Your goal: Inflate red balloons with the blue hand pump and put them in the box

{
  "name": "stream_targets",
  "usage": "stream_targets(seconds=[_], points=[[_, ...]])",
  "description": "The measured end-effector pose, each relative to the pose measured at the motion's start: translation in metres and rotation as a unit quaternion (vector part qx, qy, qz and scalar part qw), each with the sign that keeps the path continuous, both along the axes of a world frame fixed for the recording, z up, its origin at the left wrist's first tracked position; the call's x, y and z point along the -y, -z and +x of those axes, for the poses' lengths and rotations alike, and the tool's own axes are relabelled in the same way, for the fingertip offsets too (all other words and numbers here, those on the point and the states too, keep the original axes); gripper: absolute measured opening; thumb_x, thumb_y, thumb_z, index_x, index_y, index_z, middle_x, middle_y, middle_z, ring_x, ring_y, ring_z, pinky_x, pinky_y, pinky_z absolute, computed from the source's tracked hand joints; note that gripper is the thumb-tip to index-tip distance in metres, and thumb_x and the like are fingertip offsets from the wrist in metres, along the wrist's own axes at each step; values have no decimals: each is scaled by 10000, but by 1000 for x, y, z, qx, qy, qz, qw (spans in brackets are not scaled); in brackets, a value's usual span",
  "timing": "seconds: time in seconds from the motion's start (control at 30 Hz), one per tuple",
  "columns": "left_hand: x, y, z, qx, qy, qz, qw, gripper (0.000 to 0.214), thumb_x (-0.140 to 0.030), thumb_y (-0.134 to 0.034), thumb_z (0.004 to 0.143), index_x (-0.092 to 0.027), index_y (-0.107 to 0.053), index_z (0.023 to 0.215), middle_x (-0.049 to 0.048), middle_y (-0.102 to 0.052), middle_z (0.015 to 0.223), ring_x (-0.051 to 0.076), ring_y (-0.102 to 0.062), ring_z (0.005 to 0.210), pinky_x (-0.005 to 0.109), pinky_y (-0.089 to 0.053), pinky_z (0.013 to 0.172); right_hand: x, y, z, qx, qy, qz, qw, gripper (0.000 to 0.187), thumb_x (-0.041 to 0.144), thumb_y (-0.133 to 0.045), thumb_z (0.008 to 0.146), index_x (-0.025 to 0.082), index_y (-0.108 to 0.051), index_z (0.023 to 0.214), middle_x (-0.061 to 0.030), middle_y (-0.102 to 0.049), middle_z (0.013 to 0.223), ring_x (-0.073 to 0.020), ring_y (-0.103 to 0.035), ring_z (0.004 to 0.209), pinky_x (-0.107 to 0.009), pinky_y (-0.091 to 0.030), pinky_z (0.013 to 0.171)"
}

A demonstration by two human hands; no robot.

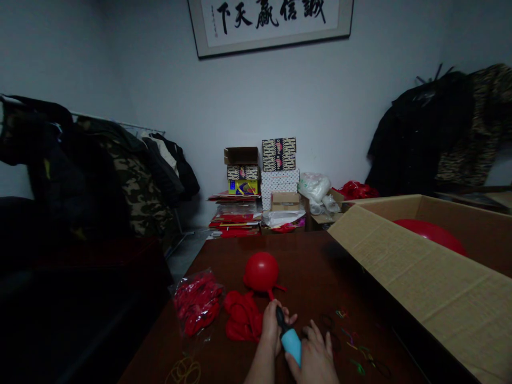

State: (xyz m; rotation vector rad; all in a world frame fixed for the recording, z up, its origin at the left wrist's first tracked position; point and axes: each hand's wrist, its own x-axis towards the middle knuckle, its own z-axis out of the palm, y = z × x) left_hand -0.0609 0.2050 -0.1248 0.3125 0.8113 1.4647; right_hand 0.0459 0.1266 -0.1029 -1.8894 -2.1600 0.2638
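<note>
Curling your left hand (272, 326) around a blue-and-black hand pump (288, 337), right hand (316, 360) fingers spread beside it; round red balloon (261, 272) at 12 o'clock.

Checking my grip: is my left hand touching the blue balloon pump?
Touching. The head view shows the left hand closed around the black neck of the blue pump.
</note>
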Motion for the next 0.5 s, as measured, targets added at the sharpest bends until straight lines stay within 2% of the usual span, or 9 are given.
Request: stream_targets(seconds=[0.2, 0.5], points=[[0, -4, 2, -30, 8, 9, 999, 257, -413, -551, 728, -200, -431, 650, -73, -495, 419, 46, -344, 307, 374, -500, 654, 2, 7, -6, 9, 17, 10, 1000, 480, 431, -307, 792, 127, -610, 1007, -125, -533, 1224, -301, -284, 1285, -562, -96, 1058], [0, 1, 1, -53, -7, 20, 998, 288, -443, -550, 697, -204, -402, 632, -94, -454, 396, 28, -288, 275, 323, -471, 582, 19, 25, -4, -5, 40, 54, 998, 411, 468, -422, 753, 163, -653, 902, -128, -586, 1164, -308, -371, 1238, -554, -155, 1051]])
